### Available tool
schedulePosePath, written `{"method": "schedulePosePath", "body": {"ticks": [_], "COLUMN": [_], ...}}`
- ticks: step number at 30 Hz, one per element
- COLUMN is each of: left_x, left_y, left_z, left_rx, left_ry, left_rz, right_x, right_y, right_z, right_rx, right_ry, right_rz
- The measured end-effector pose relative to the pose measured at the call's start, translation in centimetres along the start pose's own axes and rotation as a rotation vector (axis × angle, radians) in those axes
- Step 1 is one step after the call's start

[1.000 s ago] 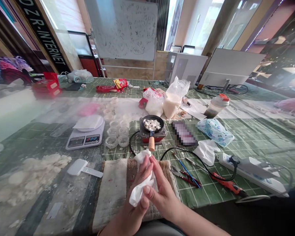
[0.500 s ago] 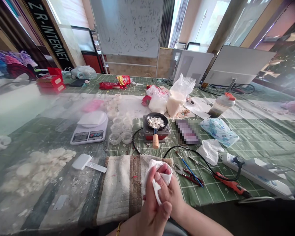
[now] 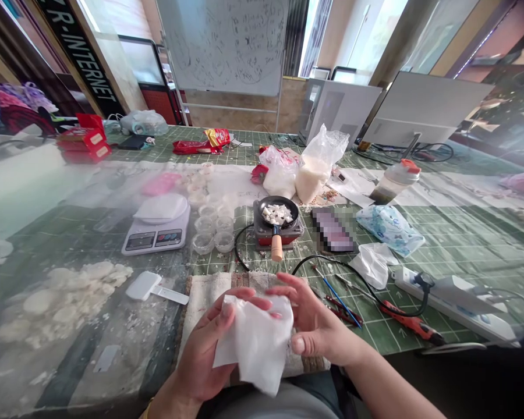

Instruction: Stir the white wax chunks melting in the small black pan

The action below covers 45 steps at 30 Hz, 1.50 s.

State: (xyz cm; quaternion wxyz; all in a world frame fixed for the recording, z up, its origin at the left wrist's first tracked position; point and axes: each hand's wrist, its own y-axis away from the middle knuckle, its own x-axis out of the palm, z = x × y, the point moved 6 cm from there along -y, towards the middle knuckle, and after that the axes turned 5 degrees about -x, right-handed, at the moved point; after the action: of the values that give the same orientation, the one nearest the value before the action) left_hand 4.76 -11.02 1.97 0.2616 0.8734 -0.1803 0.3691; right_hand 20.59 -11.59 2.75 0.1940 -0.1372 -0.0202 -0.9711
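Note:
A white tissue (image 3: 262, 343) hangs partly unfolded in front of me, above the striped cloth mat (image 3: 207, 285). My left hand (image 3: 218, 331) pinches its upper left side between thumb and fingers. At the tissue's right edge, my right hand (image 3: 317, 326) has its fingers spread and thumb apart; some fingertips may touch the back of the tissue, which hides them. Beyond the mat, a small black frying pan (image 3: 268, 203) with a wooden handle (image 3: 276, 249) holds white chunks (image 3: 277, 215). It stands on a small red and grey stove (image 3: 262, 237).
Left are a kitchen scale (image 3: 157, 233), clear cups (image 3: 203, 241), a white scoop (image 3: 143, 285) and a heap of white lumps (image 3: 70, 297). To the right lie a tissue pack (image 3: 390, 230), a crumpled tissue (image 3: 372, 265), a power strip (image 3: 454, 305), a black cable (image 3: 314, 257) and an orange-handled tool (image 3: 410, 326).
My clasped hands have come apart. The tissue, crumpled between the palms before, is now spread out; my left hand moved left and the right hand moved right.

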Motion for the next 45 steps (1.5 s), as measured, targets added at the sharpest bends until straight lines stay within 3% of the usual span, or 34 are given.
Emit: {"method": "schedulePosePath", "body": {"ticks": [3, 6, 10, 13, 17, 22, 27, 29, 32, 35, 37, 39, 42, 45], "left_x": [-1.5, -3.9, -5.0, -4.2, -4.7, -6.1, -6.0, -5.4, -2.8, 0.3, 1.3, 1.3, 0.0, -0.9], "left_y": [-0.1, -0.1, 0.6, 0.2, -2.3, -5.1, -5.3, -4.5, -2.5, -1.0, -1.1, -1.7, -2.8, -3.3], "left_z": [-0.8, -2.9, -6.5, -7.3, -6.4, -6.0, -6.6, -6.8, -6.9, -4.8, -2.1, 0.5, 2.9, 3.8], "left_rx": [0.006, 0.108, 0.413, 0.559, 0.342, 0.099, 0.153, 0.253, 0.609, 0.870, 0.861, 0.789, 0.720, 0.690], "left_ry": [-0.198, -0.628, -1.226, -1.566, -1.915, -2.144, -2.163, -2.152, -2.072, -2.077, -2.174, -2.257, -2.315, -2.337], "left_rz": [-0.058, -0.282, -0.556, -0.569, -0.525, -0.520, -0.576, -0.585, -0.483, -0.150, 0.101, 0.239, 0.191, 0.159], "right_x": [-1.5, -3.2, -3.6, -3.4, -3.1, -3.2, -3.4, -3.8, -5.4, -7.9, -9.2, -9.8, -9.9, -10.5], "right_y": [-0.3, -0.4, -1.0, -1.7, -3.1, -4.7, -5.2, -4.5, -2.3, 0.6, 2.3, 3.6, 4.5, 4.6], "right_z": [-1.2, -1.4, -0.3, 0.9, 1.6, 0.4, 0.3, 1.3, 3.7, 5.2, 5.1, 4.6, 3.9, 3.8], "right_rx": [0.056, 0.101, 0.179, 0.181, 0.103, 0.066, 0.050, 0.040, 0.061, 0.240, 0.376, 0.443, 0.454, 0.464], "right_ry": [0.098, 0.514, 1.142, 1.442, 1.681, 1.718, 1.678, 1.641, 1.593, 1.549, 1.547, 1.535, 1.532, 1.547], "right_rz": [-0.188, -0.335, -0.266, -0.243, -0.201, -0.155, -0.182, -0.179, -0.231, -0.250, -0.217, -0.184, -0.154, -0.249]}}
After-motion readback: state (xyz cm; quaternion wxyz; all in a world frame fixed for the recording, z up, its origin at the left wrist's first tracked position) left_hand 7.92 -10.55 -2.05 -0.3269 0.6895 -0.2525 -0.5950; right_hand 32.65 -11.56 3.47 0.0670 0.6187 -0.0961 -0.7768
